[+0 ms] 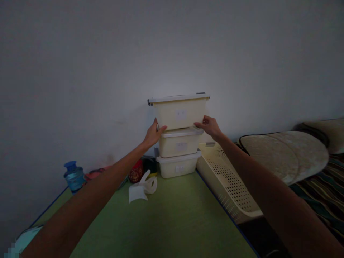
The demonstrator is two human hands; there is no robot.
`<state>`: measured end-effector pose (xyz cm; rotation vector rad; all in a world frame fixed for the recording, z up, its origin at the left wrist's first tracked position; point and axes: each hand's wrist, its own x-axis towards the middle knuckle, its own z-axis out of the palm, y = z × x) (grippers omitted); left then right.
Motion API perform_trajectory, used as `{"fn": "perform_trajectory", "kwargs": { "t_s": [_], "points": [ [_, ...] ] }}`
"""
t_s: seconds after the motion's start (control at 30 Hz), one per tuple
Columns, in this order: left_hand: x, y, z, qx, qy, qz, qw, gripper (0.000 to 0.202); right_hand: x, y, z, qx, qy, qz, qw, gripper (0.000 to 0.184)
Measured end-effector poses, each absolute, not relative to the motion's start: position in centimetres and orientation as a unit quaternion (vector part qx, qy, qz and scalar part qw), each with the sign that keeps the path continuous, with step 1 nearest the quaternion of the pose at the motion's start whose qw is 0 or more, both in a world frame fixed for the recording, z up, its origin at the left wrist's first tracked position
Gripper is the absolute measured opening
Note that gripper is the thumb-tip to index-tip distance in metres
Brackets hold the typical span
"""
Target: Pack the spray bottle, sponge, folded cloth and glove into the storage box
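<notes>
Three cream storage boxes with pale lids stand stacked against the wall at the table's far end. My left hand (155, 133) grips the lower left corner of the top storage box (172, 114), thumb across its front. At the lower right corner, my right hand (211, 126) holds the same box, its thumb along the bottom edge. That box sits slightly tilted over the middle storage box (172, 146), with a narrow dark gap showing between them. The bottom storage box (169, 169) rests on the green table (172, 215). Each box bears a small white label.
A toilet paper roll (151, 184) with a loose end lies left of the stack, near a red container (136, 172). A blue water bottle (74, 177) stands far left. Right of the table are a perforated cream basket (228, 179) and a beige cushion (285, 154).
</notes>
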<state>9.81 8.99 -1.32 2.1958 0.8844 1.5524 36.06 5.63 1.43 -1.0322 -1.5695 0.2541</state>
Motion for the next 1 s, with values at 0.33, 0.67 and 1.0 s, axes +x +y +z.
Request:
{"fn": "perform_trajectory", "kwargs": {
  "t_s": [0.33,0.67,1.0],
  "points": [
    [9.5,4.9,0.6,0.768,0.240,0.577,0.142,0.053,35.2,1.4,2.9,-0.416,-0.662,0.102,0.615,0.048],
    [7.7,-2.1,-2.1,0.766,0.261,0.575,0.123,0.050,33.1,-6.3,0.4,-0.431,-0.622,0.148,0.636,0.055],
    [6.0,-6.9,-10.6,0.750,0.335,0.536,0.193,0.047,32.2,-11.7,-7.6,-0.494,-0.603,0.188,0.598,0.059]
  ]
}}
